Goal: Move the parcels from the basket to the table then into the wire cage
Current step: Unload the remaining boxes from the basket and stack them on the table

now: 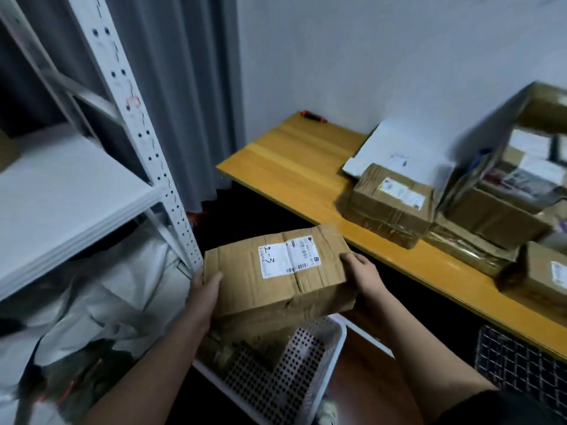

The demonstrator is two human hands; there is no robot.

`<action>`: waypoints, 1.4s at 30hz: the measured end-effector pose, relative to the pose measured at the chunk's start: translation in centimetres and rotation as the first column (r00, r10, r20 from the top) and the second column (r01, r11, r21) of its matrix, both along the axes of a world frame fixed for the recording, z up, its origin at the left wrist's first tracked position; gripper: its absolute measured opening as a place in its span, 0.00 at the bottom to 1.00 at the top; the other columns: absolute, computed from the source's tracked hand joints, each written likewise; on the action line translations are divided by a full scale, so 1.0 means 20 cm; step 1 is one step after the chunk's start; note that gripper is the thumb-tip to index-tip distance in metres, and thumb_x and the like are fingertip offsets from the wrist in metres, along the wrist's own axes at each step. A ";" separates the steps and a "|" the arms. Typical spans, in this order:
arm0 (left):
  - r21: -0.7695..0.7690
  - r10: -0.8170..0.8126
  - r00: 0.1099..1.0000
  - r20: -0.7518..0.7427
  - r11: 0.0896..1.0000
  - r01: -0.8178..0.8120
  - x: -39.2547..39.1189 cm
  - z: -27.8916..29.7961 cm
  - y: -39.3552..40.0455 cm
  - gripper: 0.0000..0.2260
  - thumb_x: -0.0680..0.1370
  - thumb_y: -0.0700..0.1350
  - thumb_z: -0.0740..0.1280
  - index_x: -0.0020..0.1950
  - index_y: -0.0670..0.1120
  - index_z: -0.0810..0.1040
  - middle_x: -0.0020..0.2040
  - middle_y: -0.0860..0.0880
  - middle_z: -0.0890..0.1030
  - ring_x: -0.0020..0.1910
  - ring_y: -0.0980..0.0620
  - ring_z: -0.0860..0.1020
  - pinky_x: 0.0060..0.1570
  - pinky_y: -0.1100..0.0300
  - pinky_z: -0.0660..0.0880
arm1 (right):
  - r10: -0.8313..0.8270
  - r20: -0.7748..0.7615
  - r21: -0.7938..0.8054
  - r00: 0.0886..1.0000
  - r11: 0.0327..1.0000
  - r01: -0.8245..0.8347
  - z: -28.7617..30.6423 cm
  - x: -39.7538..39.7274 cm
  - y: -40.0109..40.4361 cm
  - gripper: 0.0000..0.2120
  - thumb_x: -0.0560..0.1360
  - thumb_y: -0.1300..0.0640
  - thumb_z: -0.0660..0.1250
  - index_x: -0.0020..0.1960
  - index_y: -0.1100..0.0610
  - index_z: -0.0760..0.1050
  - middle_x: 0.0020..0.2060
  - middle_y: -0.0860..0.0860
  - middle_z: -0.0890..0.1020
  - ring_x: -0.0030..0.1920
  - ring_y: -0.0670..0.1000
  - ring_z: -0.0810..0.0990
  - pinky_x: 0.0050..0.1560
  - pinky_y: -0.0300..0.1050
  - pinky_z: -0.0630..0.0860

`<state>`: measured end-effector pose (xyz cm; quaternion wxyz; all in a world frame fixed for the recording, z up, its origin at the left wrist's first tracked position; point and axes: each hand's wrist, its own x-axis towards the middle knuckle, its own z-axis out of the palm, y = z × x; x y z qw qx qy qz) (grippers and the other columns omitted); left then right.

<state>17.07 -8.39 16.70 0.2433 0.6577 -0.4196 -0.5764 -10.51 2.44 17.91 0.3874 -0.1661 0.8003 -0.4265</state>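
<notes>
Cardboard parcel (277,271): brown, creased, taped, white label marked "2-3", held above the white perforated basket (294,375)
Left hand (204,289): thumb on top, fingers wrapped on its left end
Right hand (363,273): fingers curled, gripping its right end
Table (294,161): wooden, stacked parcels (389,204) at right
Wire cage (521,363): beneath the table edge
Shelf post (147,142): just left of the held parcel

White metal shelving (70,191) left; grey curtain (184,87) behind; crumpled white bags (101,302) beneath.
</notes>
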 end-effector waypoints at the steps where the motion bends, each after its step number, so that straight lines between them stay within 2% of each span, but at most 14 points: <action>1: -0.023 -0.030 0.999 -0.014 0.999 0.030 0.00 0.07 -0.01 0.27 0.79 0.50 0.63 0.77 0.51 0.58 0.74 0.45 0.64 0.70 0.41 0.66 0.68 0.45 0.65 | -0.024 0.004 -0.036 1.000 0.999 0.024 0.06 0.00 0.02 0.26 0.75 0.43 0.64 0.69 0.54 0.73 0.63 0.54 0.76 0.61 0.57 0.75 0.66 0.58 0.71; 4: -0.103 -0.081 0.994 -0.079 0.992 0.072 -0.04 0.24 -0.05 0.30 0.79 0.52 0.64 0.78 0.51 0.55 0.74 0.45 0.65 0.69 0.42 0.67 0.67 0.45 0.66 | -0.100 0.006 -0.135 0.995 0.986 0.100 0.22 -0.01 0.08 0.23 0.77 0.45 0.63 0.67 0.56 0.72 0.60 0.55 0.76 0.59 0.56 0.74 0.65 0.56 0.70; 7: -0.106 -0.085 0.988 -0.126 0.992 0.072 -0.13 0.38 -0.09 0.31 0.75 0.58 0.65 0.73 0.44 0.64 0.65 0.42 0.73 0.61 0.42 0.73 0.60 0.47 0.71 | -0.191 0.030 -0.226 0.981 0.955 0.193 0.35 -0.05 0.17 0.22 0.78 0.45 0.62 0.67 0.56 0.70 0.57 0.54 0.74 0.58 0.55 0.73 0.62 0.53 0.70; 11: -0.160 -0.212 0.955 -0.209 0.970 0.180 -0.30 0.57 -0.08 0.17 0.79 0.55 0.61 0.58 0.44 0.76 0.49 0.43 0.80 0.47 0.45 0.78 0.45 0.54 0.73 | -0.293 0.092 -0.339 0.952 0.890 0.307 0.50 -0.11 0.33 0.16 0.78 0.44 0.63 0.61 0.51 0.74 0.62 0.53 0.75 0.63 0.55 0.72 0.67 0.54 0.67; 13: -0.171 -0.263 0.932 -0.249 0.959 0.225 -0.41 0.63 -0.06 0.18 0.78 0.57 0.61 0.60 0.46 0.78 0.51 0.44 0.81 0.49 0.44 0.79 0.45 0.53 0.75 | -0.355 0.113 -0.409 0.928 0.835 0.369 0.55 -0.16 0.43 0.16 0.78 0.44 0.63 0.62 0.49 0.74 0.63 0.49 0.74 0.66 0.54 0.70 0.70 0.53 0.64; 15: -0.200 -0.287 0.913 -0.289 0.951 0.235 -0.51 0.69 -0.02 0.19 0.78 0.58 0.62 0.63 0.48 0.76 0.54 0.45 0.81 0.52 0.44 0.79 0.47 0.54 0.75 | -0.409 0.099 -0.456 0.907 0.792 0.406 0.60 -0.20 0.52 0.22 0.78 0.44 0.61 0.70 0.52 0.70 0.63 0.47 0.72 0.68 0.51 0.67 0.68 0.46 0.61; 19: -0.310 -0.374 0.859 -0.348 0.911 0.272 -0.72 0.77 0.14 0.19 0.80 0.53 0.62 0.70 0.48 0.71 0.57 0.49 0.77 0.55 0.49 0.76 0.48 0.58 0.72 | -0.506 0.057 -0.502 0.860 0.731 0.463 0.66 -0.28 0.71 0.24 0.79 0.45 0.60 0.72 0.54 0.67 0.70 0.51 0.70 0.64 0.47 0.66 0.63 0.44 0.60; 21: -0.344 -0.417 0.832 -0.366 0.891 0.295 -0.82 0.80 0.22 0.21 0.80 0.51 0.62 0.72 0.48 0.68 0.57 0.49 0.74 0.54 0.50 0.74 0.47 0.60 0.70 | -0.533 0.070 -0.497 0.843 0.714 0.493 0.67 -0.33 0.81 0.25 0.79 0.43 0.60 0.72 0.53 0.67 0.71 0.52 0.69 0.67 0.50 0.66 0.64 0.47 0.61; 23: -0.333 -0.442 0.815 -0.375 0.885 0.327 -0.91 0.81 0.30 0.22 0.80 0.50 0.63 0.73 0.48 0.65 0.58 0.50 0.73 0.55 0.51 0.72 0.50 0.59 0.70 | -0.546 0.076 -0.487 0.834 0.710 0.509 0.68 -0.37 0.91 0.26 0.78 0.41 0.60 0.72 0.51 0.66 0.71 0.52 0.68 0.68 0.51 0.65 0.65 0.50 0.61; 27: -0.332 -0.473 0.804 -0.359 0.870 0.364 -1.05 0.78 0.44 0.24 0.79 0.50 0.65 0.73 0.49 0.65 0.65 0.48 0.74 0.59 0.48 0.74 0.57 0.55 0.71 | -0.562 0.091 -0.484 0.822 0.697 0.530 0.68 -0.47 1.09 0.28 0.78 0.39 0.59 0.74 0.52 0.64 0.72 0.53 0.67 0.71 0.55 0.64 0.61 0.49 0.61; 32: -0.293 -0.486 0.801 -0.350 0.869 0.399 -1.26 0.79 0.67 0.26 0.78 0.52 0.65 0.75 0.51 0.62 0.66 0.47 0.72 0.63 0.46 0.73 0.61 0.51 0.71 | -0.571 0.100 -0.480 0.815 0.689 0.543 0.68 -0.67 1.32 0.31 0.77 0.39 0.59 0.75 0.53 0.63 0.71 0.54 0.69 0.64 0.52 0.67 0.61 0.50 0.63; 35: -0.276 -0.479 0.810 -0.338 0.873 0.401 -1.40 0.80 0.82 0.25 0.79 0.53 0.63 0.75 0.50 0.63 0.67 0.47 0.71 0.63 0.46 0.72 0.62 0.51 0.71 | -0.578 0.101 -0.482 0.810 0.683 0.548 0.70 -0.80 1.48 0.30 0.78 0.41 0.59 0.75 0.55 0.62 0.69 0.53 0.68 0.66 0.54 0.67 0.60 0.48 0.62; 39: -0.210 -0.444 0.844 -0.301 0.894 0.395 -1.62 0.82 1.03 0.25 0.79 0.57 0.60 0.74 0.48 0.65 0.65 0.46 0.73 0.65 0.44 0.72 0.65 0.48 0.69 | -0.603 0.108 -0.472 0.791 0.669 0.574 0.73 -1.03 1.71 0.31 0.78 0.40 0.60 0.73 0.58 0.60 0.68 0.57 0.69 0.60 0.53 0.68 0.60 0.48 0.64; 42: -0.134 -0.433 0.840 -0.326 0.901 0.412 -1.77 0.84 1.18 0.24 0.78 0.61 0.58 0.68 0.47 0.71 0.62 0.44 0.77 0.58 0.45 0.75 0.57 0.52 0.73 | -0.614 0.099 -0.462 0.783 0.669 0.582 0.76 -1.19 1.86 0.31 0.79 0.40 0.59 0.72 0.59 0.60 0.63 0.57 0.70 0.58 0.53 0.69 0.57 0.47 0.65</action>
